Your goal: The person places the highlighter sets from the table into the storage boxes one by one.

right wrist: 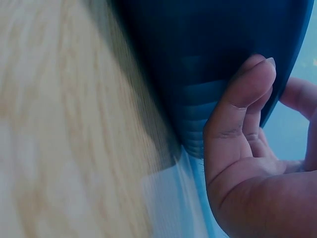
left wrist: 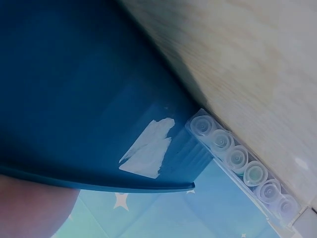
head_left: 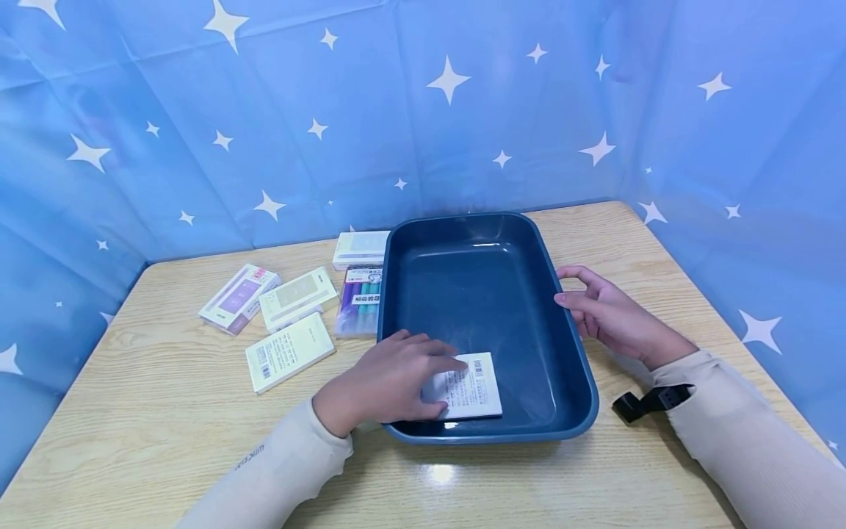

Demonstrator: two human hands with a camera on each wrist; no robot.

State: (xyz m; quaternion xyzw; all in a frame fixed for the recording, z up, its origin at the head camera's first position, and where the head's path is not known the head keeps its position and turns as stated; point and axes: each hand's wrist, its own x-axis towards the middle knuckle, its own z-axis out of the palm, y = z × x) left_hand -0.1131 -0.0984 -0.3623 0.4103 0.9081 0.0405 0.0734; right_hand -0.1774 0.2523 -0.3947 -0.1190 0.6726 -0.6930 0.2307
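Note:
A deep dark-blue plastic tray (head_left: 476,294) stands on the table. Over its near left rim reaches my left hand (head_left: 403,375), with fingers and thumb around a flat white box (head_left: 479,389) at the tray's near end; printed text and a barcode face up. On the tray's right side my right hand (head_left: 608,312) pinches the rim. In the right wrist view, bent fingers (right wrist: 237,109) lie along the outer wall (right wrist: 193,74). The left wrist view shows the tray's outer side with a torn white label (left wrist: 148,148), and the box is hidden there.
Left of the tray lie a purple-and-white box (head_left: 238,297), a pale box (head_left: 299,295) and a white box with a barcode (head_left: 291,353). A pack of coloured pens (head_left: 357,308) and another white box (head_left: 360,246) sit against the tray. A black strap (head_left: 651,400) hangs at the right sleeve.

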